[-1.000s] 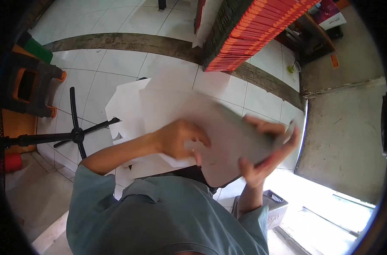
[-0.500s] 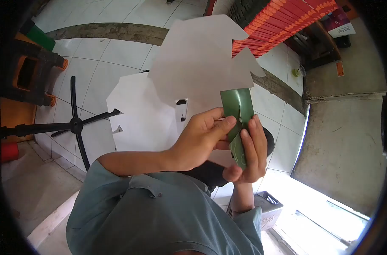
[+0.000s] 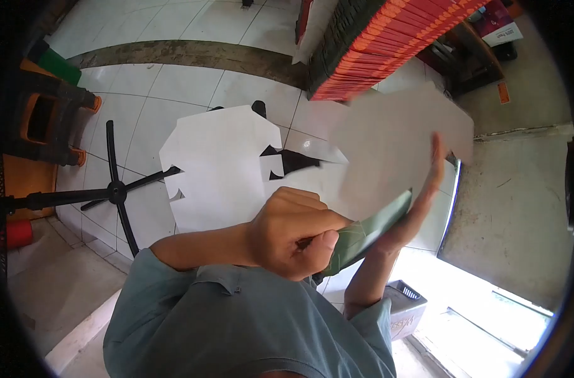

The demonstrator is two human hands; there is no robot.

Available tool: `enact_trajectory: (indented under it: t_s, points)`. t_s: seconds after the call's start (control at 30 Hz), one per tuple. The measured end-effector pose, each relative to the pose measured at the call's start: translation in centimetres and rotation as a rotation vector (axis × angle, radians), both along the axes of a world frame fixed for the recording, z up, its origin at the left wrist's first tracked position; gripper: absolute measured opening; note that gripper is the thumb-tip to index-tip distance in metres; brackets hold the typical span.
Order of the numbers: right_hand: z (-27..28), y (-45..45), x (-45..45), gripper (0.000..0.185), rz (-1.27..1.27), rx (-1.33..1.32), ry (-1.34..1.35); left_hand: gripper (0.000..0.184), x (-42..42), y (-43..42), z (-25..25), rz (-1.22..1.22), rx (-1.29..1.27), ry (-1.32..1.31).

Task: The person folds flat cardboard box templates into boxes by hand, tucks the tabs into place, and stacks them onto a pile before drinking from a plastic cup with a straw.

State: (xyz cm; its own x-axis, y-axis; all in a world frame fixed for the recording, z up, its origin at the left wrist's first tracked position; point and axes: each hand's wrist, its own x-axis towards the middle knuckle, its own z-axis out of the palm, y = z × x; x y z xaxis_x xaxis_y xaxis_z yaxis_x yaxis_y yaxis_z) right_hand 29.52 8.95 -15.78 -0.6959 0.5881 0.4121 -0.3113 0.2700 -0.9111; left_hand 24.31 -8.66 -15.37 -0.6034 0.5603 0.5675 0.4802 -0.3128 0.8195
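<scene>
My left hand (image 3: pixel 293 233) is a closed fist with its thumb pressed toward the near end of a thin green pouch (image 3: pixel 369 233) marked with pale lines. The pouch slants up to the right in front of my chest. My right hand (image 3: pixel 419 198) lies along the pouch's far side with its fingers stretched out; its thumb is hidden. Behind them is a blurred white card (image 3: pixel 388 145), partly overlapped by my right fingers; what holds it up I cannot tell. A second white card (image 3: pixel 218 167) with notched edges lies left of my hands, over dark parts underneath.
A black stand base (image 3: pixel 116 190) spreads its legs on the tiled floor at left, near a dark stool (image 3: pixel 41 120) with orange feet. A tall red-and-black stack (image 3: pixel 388 44) stands ahead. A grey crate (image 3: pixel 405 305) sits by my right elbow.
The upper white card has swung right and down, uncovering dark parts below. The pouch has tilted from nearly upright to slanting. My right fingers have straightened; my left hand has curled into a fist.
</scene>
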Motion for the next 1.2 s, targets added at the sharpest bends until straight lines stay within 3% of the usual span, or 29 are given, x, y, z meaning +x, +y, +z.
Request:
enact_trajectory:
  t_s: [0.07, 0.13, 0.2, 0.27, 0.37, 0.5, 0.53, 0.57, 0.6, 0.63, 0.67, 0.73, 0.77, 0.8, 0.83, 0.87, 0.93, 0.97, 1.03, 1.07, 1.13, 1.2]
  points:
    - [0.2, -0.5, -0.5, 0.056, 0.025, -0.089, -0.020, 0.015, -0.5, 0.2, 0.6, 0.163, -0.053, 0.116]
    - [-0.2, -0.2, 0.0, 0.046, 0.064, 0.005, -0.064, 0.030, -1.2, 0.2, 0.4, 0.241, -0.053, 0.003]
    - [-0.1, -0.3, 0.5, 0.042, 0.085, 0.048, -0.090, 0.050, -1.9, -0.2, 3.2, 0.169, -0.221, -0.332]
    - [0.9, -0.6, 0.9, 0.040, 0.416, 0.147, -0.234, 0.057, -2.5, -0.4, 2.6, 0.100, -0.176, -0.255]
    - [0.7, -0.7, 1.0, 0.043, 0.531, 0.149, -0.191, 0.053, -2.8, -0.9, 3.5, -0.008, -0.077, -0.158]
    - [1.3, 0.2, 2.4, 0.060, 0.230, 0.327, -0.205, 0.063, -4.1, -0.8, 2.6, -0.052, -0.086, -0.073]
    - [0.9, 1.2, 2.7, 0.060, 0.129, 0.262, -0.084, 0.071, -5.2, -1.0, 1.6, -0.098, -0.096, 0.004]
    - [0.5, 2.2, 3.1, 0.061, 0.028, 0.207, 0.038, 0.072, -5.8, -0.6, 1.1, 0.055, 0.000, 0.025]
    - [1.5, 2.8, 3.2, 0.060, 0.098, -0.021, 0.175, 0.073, -6.4, -0.3, 0.6, 0.211, 0.102, 0.041]
    - [2.5, 3.3, 3.3, 0.059, 0.161, -0.243, 0.326, 0.092, -6.5, -0.3, 0.1, -0.004, 0.143, -0.222]
    - [2.8, 4.6, 2.9, 0.058, 0.287, -0.282, 0.410, 0.104, -6.2, -0.2, -1.3, -0.278, 0.240, -0.566]
    - [3.4, 6.1, 2.1, 0.057, 0.437, -0.308, 0.499, 0.105, -6.0, 0.4, -1.1, -0.606, 0.371, -0.777]
    - [4.2, 5.8, 1.7, 0.050, 0.009, 0.166, 0.250, 0.100, -6.4, 0.8, -0.3, -0.462, 0.370, -0.610]
    - [5.0, 5.4, 1.1, 0.054, -0.434, 0.620, -0.016, 0.100, -7.0, 1.2, 0.9, -0.462, 0.380, -0.590]
    - [6.7, 5.6, 0.3, 0.053, -0.587, 0.697, -0.021, 0.097, -7.7, 1.6, 2.4, -0.306, 0.450, -0.474]
    - [8.5, 6.2, 0.0, 0.053, -0.585, 0.706, -0.002, 0.094, -8.7, 2.0, 4.0, -0.149, 0.519, -0.357]
    - [11.8, 8.1, -0.2, 0.047, -0.534, 0.922, 0.484, 0.095, -11.8, 2.8, 7.0, 0.011, 0.443, 0.235]
    - [13.7, 7.4, -0.7, 0.047, -0.533, 0.927, 0.500, 0.098, -13.5, 3.1, 8.8, 0.091, 0.421, 0.513]
    - [17.4, 5.5, -2.3, 0.032, -0.242, 1.255, 0.189, 0.101, -16.1, 4.2, 13.9, 0.158, 0.412, 0.865]
    - [19.0, 6.3, -3.4, 0.020, -0.237, 1.436, 0.084, 0.101, -16.9, 5.7, 15.5, 0.152, 0.518, 0.866]
    - [20.6, 9.5, -5.1, 0.011, -0.229, 1.219, 0.018, 0.100, -19.0, 8.3, 18.8, 0.175, 0.665, 0.868]
    - [21.7, 13.5, -8.4, 0.014, -0.389, 1.008, 0.162, 0.097, -21.9, 10.4, 20.5, 0.249, 0.546, 0.759]
